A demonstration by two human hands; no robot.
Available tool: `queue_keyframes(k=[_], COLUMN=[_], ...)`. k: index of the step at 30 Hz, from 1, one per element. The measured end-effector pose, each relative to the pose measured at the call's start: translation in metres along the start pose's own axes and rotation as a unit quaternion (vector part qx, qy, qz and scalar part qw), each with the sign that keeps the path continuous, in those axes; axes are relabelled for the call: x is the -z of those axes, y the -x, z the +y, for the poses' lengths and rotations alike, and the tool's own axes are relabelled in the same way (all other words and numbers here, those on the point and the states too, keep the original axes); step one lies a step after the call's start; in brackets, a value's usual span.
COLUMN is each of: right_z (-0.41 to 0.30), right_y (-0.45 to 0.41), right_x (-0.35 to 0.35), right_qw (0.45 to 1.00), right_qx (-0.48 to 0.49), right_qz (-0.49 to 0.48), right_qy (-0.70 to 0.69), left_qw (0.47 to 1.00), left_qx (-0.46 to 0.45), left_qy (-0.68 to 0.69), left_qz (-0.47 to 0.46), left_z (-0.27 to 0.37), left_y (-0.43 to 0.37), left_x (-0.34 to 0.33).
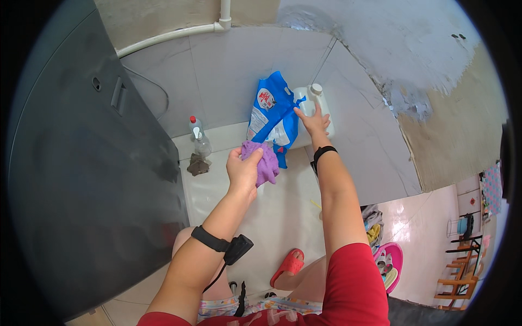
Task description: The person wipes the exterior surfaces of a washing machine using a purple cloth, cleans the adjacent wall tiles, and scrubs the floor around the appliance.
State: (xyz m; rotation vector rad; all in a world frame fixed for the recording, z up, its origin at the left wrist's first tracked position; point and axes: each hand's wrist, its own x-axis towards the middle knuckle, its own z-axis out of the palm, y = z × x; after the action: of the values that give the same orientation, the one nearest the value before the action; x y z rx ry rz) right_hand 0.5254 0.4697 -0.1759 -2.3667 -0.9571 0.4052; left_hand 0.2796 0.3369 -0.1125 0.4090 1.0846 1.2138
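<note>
My left hand (243, 169) grips a crumpled purple cloth (267, 163) over the pale floor. Farther off, my right hand (315, 121) has its fingers spread in front of a white plastic jug (324, 104) with a white cap. The thumb of that hand meets the edge of a blue plastic bag (274, 110), though I cannot tell if it presses on it. The bag bears writing, looks torn at the side, and leans by the tiled wall. The purple cloth hides a bit of its lower end, and my right hand covers part of the jug.
A large dark grey cabinet (81, 171) stands at the left. Near it are clear plastic bottles (202, 144) and a dark crumpled rag (198, 164). A white pipe (175, 36) runs along the wall. At the right are a pink basin (394, 261) and piled clothes (372, 224).
</note>
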Motion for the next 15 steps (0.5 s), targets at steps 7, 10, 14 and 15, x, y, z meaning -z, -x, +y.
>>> queue_keyframes(k=[7, 10, 14, 15], right_z=[-0.026, -0.032, -0.001, 0.015], right_y=[0.021, 0.025, 0.001, -0.006], right_x=[-0.032, -0.048, -0.056, -0.056], right_qw=[0.977, 0.969, 0.961, 0.960], right_qx=[0.079, 0.077, 0.105, 0.143], right_qz=[0.028, 0.061, 0.047, 0.021], right_qy=[0.198, 0.228, 0.251, 0.238], left_qw=[1.000, 1.000, 1.000, 1.000], left_qx=[0.005, -0.001, 0.001, 0.000], left_qy=[0.006, 0.014, 0.026, 0.014], left_qz=[-0.003, -0.006, -0.011, -0.002], left_z=[0.002, -0.001, -0.001, -0.001], left_y=[-0.009, -0.010, -0.008, -0.008], left_x=[-0.011, -0.012, -0.017, -0.019])
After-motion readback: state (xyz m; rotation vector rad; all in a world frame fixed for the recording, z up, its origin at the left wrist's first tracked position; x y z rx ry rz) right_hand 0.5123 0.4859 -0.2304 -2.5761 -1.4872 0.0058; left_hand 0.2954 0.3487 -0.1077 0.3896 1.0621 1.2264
